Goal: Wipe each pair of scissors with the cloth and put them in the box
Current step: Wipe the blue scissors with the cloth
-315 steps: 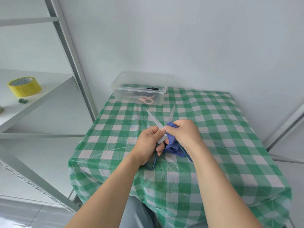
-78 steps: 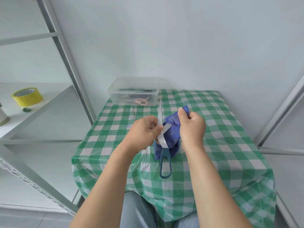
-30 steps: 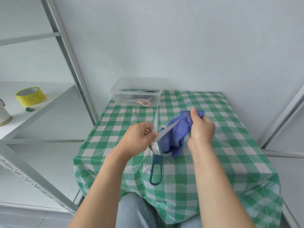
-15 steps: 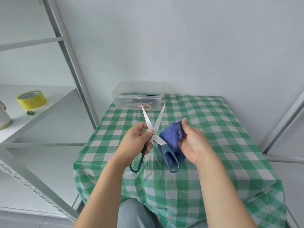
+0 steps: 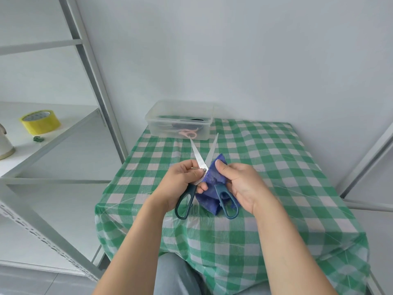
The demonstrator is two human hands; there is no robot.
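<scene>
The left hand [image 5: 180, 184] is curled around the scissors [image 5: 203, 167]. Its thumb and fingers pinch them right at the middle, where the two halves cross. The scissors are held up over the table [image 5: 265, 156], a little above the cloth-covered top. They are open like a letter V. The two shiny blades point away from the person. The two dark handle loops point back at the person. Just to the right is the blue cloth [image 5: 210, 179]. It lies under the right handle loop and touches the bottom of the right blade. The right hand [image 5: 240, 184] grips the cloth, with its thumb pressed on top. So the cloth hand is nearest to the right blade, and that blade runs up and away from it. I think the next wipe should slide along that blade from the middle out to the tip. The box [image 5: 153, 126] sits past the tips at the far edge of the table. It already has other scissors inside.
</scene>
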